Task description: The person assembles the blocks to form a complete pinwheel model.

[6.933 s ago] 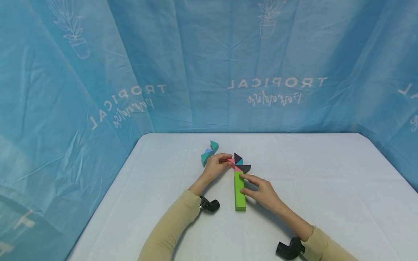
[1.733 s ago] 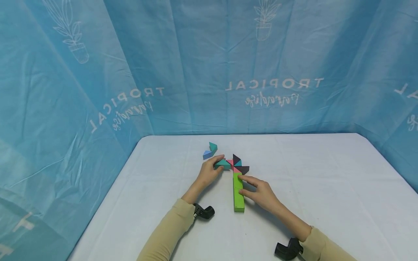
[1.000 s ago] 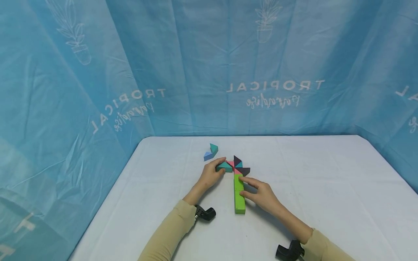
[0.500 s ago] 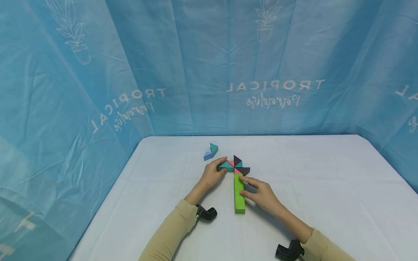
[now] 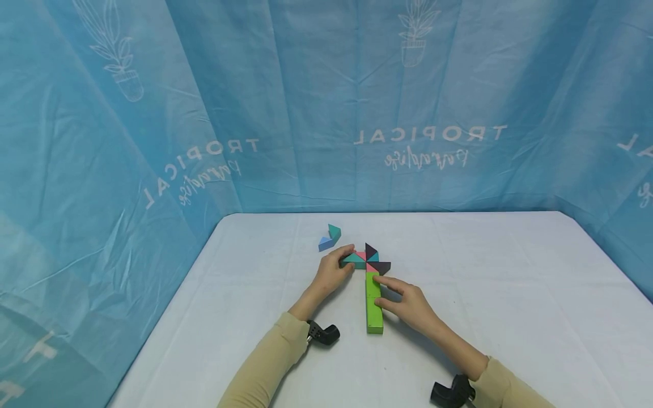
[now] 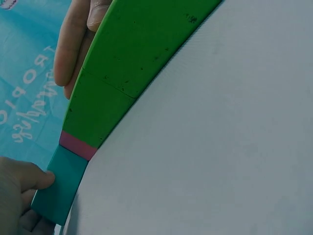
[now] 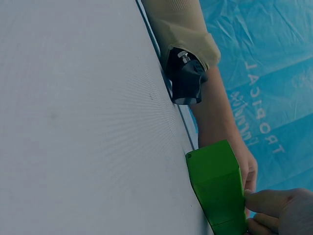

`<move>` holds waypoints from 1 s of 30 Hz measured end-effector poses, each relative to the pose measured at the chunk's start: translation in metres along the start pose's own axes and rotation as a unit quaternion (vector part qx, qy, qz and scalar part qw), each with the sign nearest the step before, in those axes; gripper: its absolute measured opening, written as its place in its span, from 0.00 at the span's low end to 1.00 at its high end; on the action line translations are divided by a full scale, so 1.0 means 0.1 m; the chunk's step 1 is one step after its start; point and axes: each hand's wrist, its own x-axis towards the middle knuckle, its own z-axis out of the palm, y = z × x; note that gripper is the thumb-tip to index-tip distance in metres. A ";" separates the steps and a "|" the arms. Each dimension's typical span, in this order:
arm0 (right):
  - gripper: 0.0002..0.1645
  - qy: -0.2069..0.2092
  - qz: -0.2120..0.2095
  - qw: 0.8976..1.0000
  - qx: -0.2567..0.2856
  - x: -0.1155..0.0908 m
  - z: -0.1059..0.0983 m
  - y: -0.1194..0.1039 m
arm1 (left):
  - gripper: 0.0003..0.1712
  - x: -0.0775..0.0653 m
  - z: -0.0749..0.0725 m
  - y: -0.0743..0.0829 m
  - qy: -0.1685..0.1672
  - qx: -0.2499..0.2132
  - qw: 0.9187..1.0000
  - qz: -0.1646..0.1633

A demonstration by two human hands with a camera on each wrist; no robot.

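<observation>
My left hand point(image 5: 328, 275) pinches a teal triangular block point(image 5: 353, 262), thumb on its near side and index finger behind. That block lies against a pink triangular block point(image 5: 361, 254) in a pinwheel of pink, blue and black triangles. Below the pinwheel runs a column of green blocks point(image 5: 374, 317). My right hand point(image 5: 412, 305) rests its thumb and index fingertips on the column's right side, the fingers fairly straight. In the left wrist view the teal block point(image 6: 61, 183) sits end to end with a pink edge. The right wrist view shows my thumb point(image 7: 269, 199) against the green side.
Behind my left hand lie a blue triangular block point(image 5: 325, 243) and a teal one point(image 5: 334, 232), close together. White cloth covers the table point(image 5: 510, 283). A blue printed curtain point(image 5: 306, 113) hangs along the back and sides. Black camera mounts point(image 5: 324, 334) project from both wrists.
My left hand has brought the teal block from the loose group at the left to the pinwheel, then slid it slightly right, closing the gap. The right hand has stayed by the green column.
</observation>
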 end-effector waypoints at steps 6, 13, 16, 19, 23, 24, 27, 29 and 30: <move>0.32 -0.001 0.003 1.000 0.001 0.00 0.01 0.02 | 0.26 0.05 -0.14 0.00 0.020 -0.045 0.999 0.018; 0.32 -0.002 0.013 1.000 0.006 0.00 0.00 0.02 | 0.24 0.16 -0.37 -0.03 0.095 -0.065 0.992 0.050; 0.32 -0.004 0.015 1.000 0.008 0.00 0.00 0.02 | 0.23 0.20 -0.45 -0.08 0.123 -0.078 0.989 0.036; 0.32 -0.005 0.018 1.000 0.010 0.00 0.00 0.01 | 0.23 0.24 -0.50 -0.14 0.139 -0.083 0.987 0.012; 0.32 -0.004 0.021 1.000 0.009 0.00 0.00 0.00 | 0.23 0.26 -0.54 -0.24 0.145 -0.096 0.984 -0.024; 0.32 -0.004 0.022 1.000 0.008 0.00 0.00 0.00 | 0.23 0.26 -0.55 -0.28 0.144 -0.099 0.984 -0.033; 0.32 -0.005 0.022 1.000 0.005 0.00 0.00 0.00 | 0.23 0.25 -0.55 -0.36 0.136 -0.104 0.984 -0.051; 0.32 -0.005 0.022 1.000 0.004 0.00 0.00 0.01 | 0.24 0.24 -0.54 -0.41 0.128 -0.099 0.985 -0.056; 0.32 -0.005 0.021 1.000 0.005 0.00 0.00 0.01 | 0.24 0.24 -0.54 -0.43 0.125 -0.097 0.986 -0.056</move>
